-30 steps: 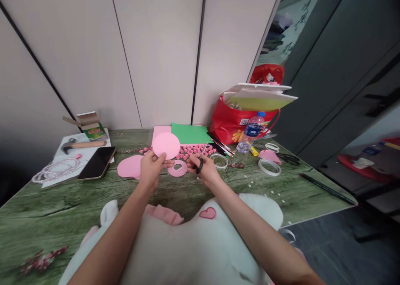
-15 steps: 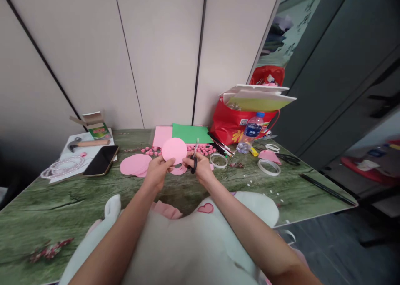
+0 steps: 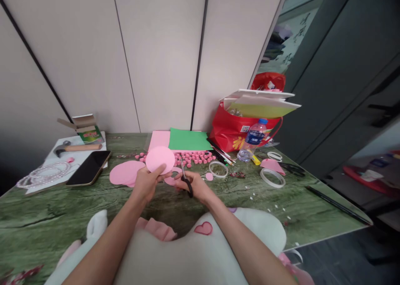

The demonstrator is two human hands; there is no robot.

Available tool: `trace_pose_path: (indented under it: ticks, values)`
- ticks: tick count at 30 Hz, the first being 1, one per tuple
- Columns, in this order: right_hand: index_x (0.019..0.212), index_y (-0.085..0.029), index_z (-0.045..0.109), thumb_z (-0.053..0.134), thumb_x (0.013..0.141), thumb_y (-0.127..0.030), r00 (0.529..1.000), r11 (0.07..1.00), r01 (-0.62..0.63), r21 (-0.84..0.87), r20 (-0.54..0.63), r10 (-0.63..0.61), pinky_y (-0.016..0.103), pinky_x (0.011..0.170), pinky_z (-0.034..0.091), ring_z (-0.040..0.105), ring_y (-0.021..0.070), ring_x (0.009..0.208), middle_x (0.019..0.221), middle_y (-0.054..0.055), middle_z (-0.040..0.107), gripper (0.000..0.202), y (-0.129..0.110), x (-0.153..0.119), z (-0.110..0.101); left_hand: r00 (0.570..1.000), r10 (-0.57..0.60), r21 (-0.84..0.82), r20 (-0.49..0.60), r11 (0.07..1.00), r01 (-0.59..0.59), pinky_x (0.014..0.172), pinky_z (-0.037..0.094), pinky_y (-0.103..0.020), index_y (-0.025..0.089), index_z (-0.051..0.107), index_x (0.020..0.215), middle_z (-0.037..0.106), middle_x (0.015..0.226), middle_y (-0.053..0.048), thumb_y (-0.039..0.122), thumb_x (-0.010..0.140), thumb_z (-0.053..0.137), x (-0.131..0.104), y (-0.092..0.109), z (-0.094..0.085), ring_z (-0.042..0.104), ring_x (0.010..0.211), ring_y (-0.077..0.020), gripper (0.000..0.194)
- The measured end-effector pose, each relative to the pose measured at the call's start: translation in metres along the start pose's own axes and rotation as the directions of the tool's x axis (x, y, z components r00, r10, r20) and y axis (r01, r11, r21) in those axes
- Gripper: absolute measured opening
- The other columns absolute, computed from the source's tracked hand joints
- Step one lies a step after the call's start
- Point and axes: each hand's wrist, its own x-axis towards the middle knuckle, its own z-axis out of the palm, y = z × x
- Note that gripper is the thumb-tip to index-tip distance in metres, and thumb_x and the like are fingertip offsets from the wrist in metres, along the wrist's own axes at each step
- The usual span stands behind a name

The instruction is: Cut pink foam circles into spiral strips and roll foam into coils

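Observation:
My left hand (image 3: 147, 184) pinches a round pink paper disc (image 3: 160, 159) by its lower edge, thumb on its face. In my right hand (image 3: 193, 186) is a pair of scissors (image 3: 186, 181) with dark handles, blades pointing up and away from me. The blades are apart from the disc. Between the hands, on the table, a pink paper ring (image 3: 173, 177) shows in part. Beside my left hand lie larger pink paper circles (image 3: 125, 172), overlapping. A small pink circle (image 3: 209, 176) rests right of the scissors.
Pink beads (image 3: 196, 158) lie before green paper (image 3: 189, 140). A water bottle (image 3: 252, 141) stands by a red bag (image 3: 226, 128). Tape rolls (image 3: 272, 178) and a black pen-like stick (image 3: 337, 203) are rightward; a phone (image 3: 89, 168) and hammer (image 3: 79, 148) leftward. A plush toy (image 3: 184, 256) fills my lap.
My left hand has moved the pink disc left, away from the scissors. My right hand has tilted the scissors and come lower. The small pink circle shows more fully. The view has shifted slightly.

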Motion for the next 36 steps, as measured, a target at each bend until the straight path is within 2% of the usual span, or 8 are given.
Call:
trace_pose_path:
  ticks: [3, 7, 14, 20, 26, 30, 36]
  values:
    - [0.079, -0.017, 0.056, 0.068, 0.056, -0.041, 0.998, 1.000, -0.021, -0.020, 0.054, 0.022, 0.025, 0.056, 0.041, 0.051, 0.0107, 0.054, 0.060, -0.003, 0.055, 0.035, 0.000, -0.005, 0.003, 1.000, 0.009, 0.023, 0.007, 1.000, -0.009, 0.055, 0.052, -0.030, 0.005, 0.064, 0.073, 0.067, 0.066, -0.008, 0.021, 0.051, 0.072, -0.001, -0.001, 0.000, 0.061, 0.056, -0.0168, 0.029]
    - [0.078, -0.018, 0.053, 0.071, 0.054, -0.037, 0.995, 0.999, 0.010, -0.053, 0.101, -0.005, 0.020, 0.051, 0.034, 0.044, 0.0081, 0.053, 0.061, -0.005, 0.050, 0.036, -0.002, -0.009, 0.011, 1.000, -0.004, 0.113, 0.016, 0.994, 0.003, 0.053, 0.051, -0.029, 0.006, 0.063, 0.072, 0.066, 0.059, -0.006, 0.023, 0.052, 0.071, -0.006, -0.002, 0.001, 0.060, 0.050, -0.0160, 0.028]
    - [0.074, -0.018, 0.052, 0.071, 0.053, -0.041, 0.994, 0.998, 0.041, -0.044, 0.106, -0.037, 0.022, 0.054, 0.035, 0.044, 0.0096, 0.057, 0.064, -0.003, 0.050, 0.036, -0.009, -0.012, 0.013, 0.993, 0.064, 0.192, -0.102, 0.981, -0.043, 0.051, 0.051, -0.029, 0.009, 0.063, 0.071, 0.065, 0.055, -0.004, 0.022, 0.053, 0.069, -0.008, -0.001, 0.005, 0.059, 0.048, -0.0164, 0.023]
    - [0.078, -0.018, 0.055, 0.069, 0.055, -0.042, 0.990, 0.999, 0.040, -0.022, 0.137, -0.036, 0.022, 0.057, 0.036, 0.046, 0.0109, 0.061, 0.070, -0.002, 0.052, 0.036, -0.009, -0.011, 0.015, 0.995, 0.095, 0.281, -0.017, 0.956, -0.086, 0.042, 0.044, -0.024, 0.010, 0.063, 0.064, 0.062, 0.050, -0.002, 0.027, 0.055, 0.068, -0.011, -0.006, 0.004, 0.054, 0.041, -0.0132, 0.019]
    - [0.082, -0.018, 0.055, 0.066, 0.060, -0.040, 0.992, 0.998, 0.057, -0.015, 0.116, -0.055, 0.022, 0.056, 0.034, 0.045, 0.0104, 0.061, 0.071, -0.001, 0.054, 0.033, -0.009, -0.012, 0.013, 0.995, 0.098, 0.306, -0.010, 0.948, -0.090, 0.040, 0.040, -0.022, 0.010, 0.062, 0.059, 0.061, 0.049, -0.002, 0.027, 0.055, 0.067, -0.014, -0.007, 0.004, 0.050, 0.039, -0.0112, 0.018]
    - [0.081, -0.017, 0.055, 0.067, 0.059, -0.041, 0.992, 0.998, 0.045, -0.038, 0.118, -0.040, 0.021, 0.055, 0.032, 0.043, 0.0095, 0.059, 0.068, -0.002, 0.050, 0.034, -0.011, -0.013, 0.013, 0.995, 0.101, 0.278, -0.009, 0.956, -0.094, 0.040, 0.038, -0.022, 0.011, 0.061, 0.057, 0.059, 0.047, 0.000, 0.027, 0.057, 0.066, -0.013, -0.006, 0.003, 0.048, 0.037, -0.0096, 0.017]
    - [0.079, -0.017, 0.052, 0.066, 0.060, -0.041, 0.991, 0.999, 0.046, -0.015, 0.128, -0.044, 0.022, 0.057, 0.033, 0.043, 0.0099, 0.060, 0.070, -0.001, 0.051, 0.033, -0.008, -0.012, 0.015, 0.998, 0.064, 0.299, 0.015, 0.952, -0.065, 0.041, 0.039, -0.022, 0.009, 0.062, 0.061, 0.062, 0.051, -0.003, 0.028, 0.054, 0.068, -0.013, -0.010, 0.003, 0.052, 0.042, -0.0124, 0.021]
